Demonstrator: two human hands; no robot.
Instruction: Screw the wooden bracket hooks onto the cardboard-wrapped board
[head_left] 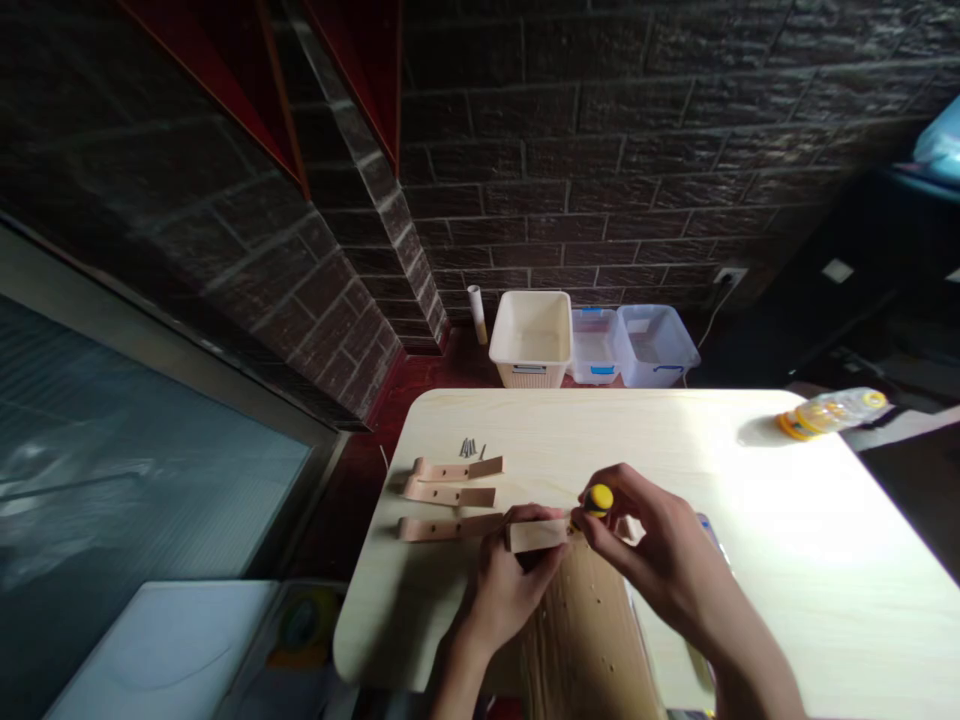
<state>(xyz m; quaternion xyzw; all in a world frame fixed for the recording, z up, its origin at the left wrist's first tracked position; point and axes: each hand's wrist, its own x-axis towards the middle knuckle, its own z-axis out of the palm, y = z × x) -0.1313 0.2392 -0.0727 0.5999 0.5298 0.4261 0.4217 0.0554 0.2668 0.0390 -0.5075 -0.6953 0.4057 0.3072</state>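
Note:
My left hand (516, 573) is closed around a pale wooden piece (537, 536), above a brown board (589, 630) at the table's near edge. In my right hand (646, 525) is a screwdriver with a yellow-topped handle (598, 500), held upright over the right part of that piece; its tip is hidden. Three wooden pieces with holes lie to the left: a back one (457, 471), a middle one (450, 495) and a front one (442, 528). Several screws (468, 448) lie behind them.
A clear bottle with yellow parts (829, 413) lies at the table's (600, 430) back right. Beyond the table stand a cream bin (531, 330) and two clear boxes. A flat object lies partly hidden under my right forearm.

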